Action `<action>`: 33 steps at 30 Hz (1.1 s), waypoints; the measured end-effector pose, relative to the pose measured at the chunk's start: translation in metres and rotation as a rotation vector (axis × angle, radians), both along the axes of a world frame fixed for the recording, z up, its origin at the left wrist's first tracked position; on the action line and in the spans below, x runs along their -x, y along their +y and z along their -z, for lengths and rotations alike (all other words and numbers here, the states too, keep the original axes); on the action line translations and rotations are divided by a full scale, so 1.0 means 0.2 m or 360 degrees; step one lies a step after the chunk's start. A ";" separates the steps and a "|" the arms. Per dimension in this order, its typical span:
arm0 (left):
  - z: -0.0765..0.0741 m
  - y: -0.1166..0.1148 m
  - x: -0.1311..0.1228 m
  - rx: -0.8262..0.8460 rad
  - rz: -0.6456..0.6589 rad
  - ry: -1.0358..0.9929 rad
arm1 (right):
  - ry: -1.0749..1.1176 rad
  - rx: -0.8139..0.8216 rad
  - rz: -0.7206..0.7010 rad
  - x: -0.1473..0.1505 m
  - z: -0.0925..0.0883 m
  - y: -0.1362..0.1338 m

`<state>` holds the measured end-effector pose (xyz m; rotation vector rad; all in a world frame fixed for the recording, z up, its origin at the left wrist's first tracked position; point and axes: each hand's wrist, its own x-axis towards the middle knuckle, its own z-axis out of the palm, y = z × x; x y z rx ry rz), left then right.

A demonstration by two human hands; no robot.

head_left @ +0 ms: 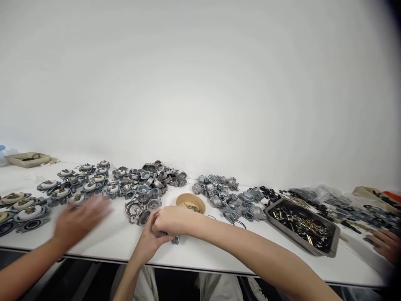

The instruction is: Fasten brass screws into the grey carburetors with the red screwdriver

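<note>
Both of my hands meet above the front part of the white table (106, 246). My left hand (148, 242) is closed around a small grey metal part (176, 240), mostly covered by the fingers. My right hand (172, 219) is bent over the same part from above, its fingers closed; their tips are hidden. Just beyond and left of my hands lie round metal housings (134, 209) with open cups. Behind my right hand stands a round tan bowl (181, 200) with small metal pieces in it.
Piles of metal parts (156, 179) (219, 192) line the back. Assemblies with white rings (90, 187) fill the left. A metal tray (319, 251) of small parts stands right. Another person's blurred hand (78, 221) reaches in at left; a person's hand (385, 244) rests far right.
</note>
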<state>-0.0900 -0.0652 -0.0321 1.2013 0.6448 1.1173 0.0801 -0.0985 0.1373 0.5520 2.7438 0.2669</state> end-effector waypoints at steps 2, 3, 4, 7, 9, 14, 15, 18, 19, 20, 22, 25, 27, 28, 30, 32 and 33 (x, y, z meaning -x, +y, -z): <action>0.00 -0.06 -0.09 -0.0038 -0.0116 0.0093 | -0.0043 -0.0002 0.0022 0.02 -0.01 -0.02; -0.01 -0.08 -0.12 -0.0062 -0.0184 0.0146 | -0.0060 -0.0002 0.0031 0.03 -0.02 -0.02; -0.01 -0.10 -0.14 -0.0089 -0.0252 0.0198 | -0.0076 0.0000 0.0040 0.04 -0.02 -0.02; -0.02 -0.14 -0.18 -0.0170 -0.0429 0.0336 | -0.0104 0.0011 0.0051 0.05 -0.01 -0.02; -0.02 -0.15 -0.20 -0.0206 -0.0502 0.0404 | -0.0103 0.0029 0.0048 0.05 0.01 0.00; 0.00 -0.15 -0.21 -0.0231 -0.0524 0.0506 | -0.0043 0.0138 0.0008 0.02 0.06 0.07; 0.00 -0.15 -0.21 -0.0236 -0.0518 0.0520 | -0.0024 0.0168 -0.0006 0.01 0.07 0.09; 0.01 -0.14 -0.20 -0.0253 -0.0503 0.0559 | 0.0037 0.0252 -0.0023 -0.02 0.09 0.14; 0.01 -0.14 -0.20 -0.0260 -0.0503 0.0569 | 0.0054 0.0272 -0.0015 -0.02 0.09 0.15; 0.02 -0.14 -0.21 -0.0269 -0.0505 0.0577 | 0.0067 0.0285 -0.0003 -0.03 0.09 0.16; 0.03 -0.13 -0.22 -0.0293 -0.0503 0.0586 | 0.0088 0.0301 0.0023 -0.04 0.09 0.16; 0.06 -0.13 -0.24 -0.0348 -0.0459 0.0590 | 0.0115 0.0321 0.0043 -0.04 0.09 0.15; 0.07 -0.12 -0.18 -0.0396 -0.0411 0.0581 | 0.0137 0.0329 0.0064 -0.04 0.08 0.13; 0.07 -0.11 -0.12 -0.0420 -0.0395 0.0571 | 0.0146 0.0326 0.0081 -0.04 0.08 0.13; 0.04 -0.09 0.08 -0.0476 -0.0392 0.0536 | 0.0167 0.0310 0.0118 -0.03 0.08 0.12; 0.00 -0.02 0.32 -0.0547 -0.0435 0.0515 | 0.0190 0.0281 0.0136 -0.03 0.09 0.12; -0.03 0.02 0.44 -0.0592 -0.0438 0.0542 | 0.0203 0.0264 0.0137 -0.03 0.10 0.12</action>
